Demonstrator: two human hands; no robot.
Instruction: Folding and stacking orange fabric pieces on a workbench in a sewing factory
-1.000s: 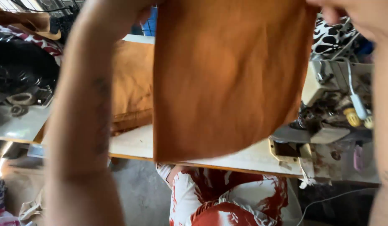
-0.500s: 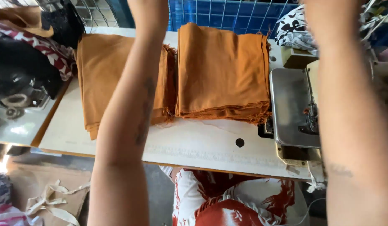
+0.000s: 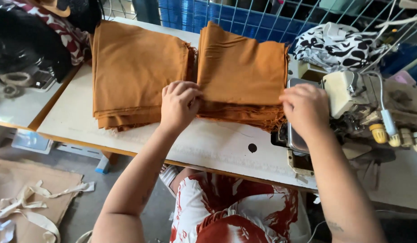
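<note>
The right-hand stack of folded rust-orange cloth (image 3: 241, 74) lay on the white tabletop (image 3: 217, 144), between both hands: left hand (image 3: 179, 104) pinched its near-left corner, right hand (image 3: 305, 108) pressed its near-right edge.

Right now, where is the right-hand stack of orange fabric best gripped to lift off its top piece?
Probably at the near edge of the right-hand stack, coming from the person's side: the layered edges fan out there, facing the left hand and right hand, so fingers can separate one ply.
</note>
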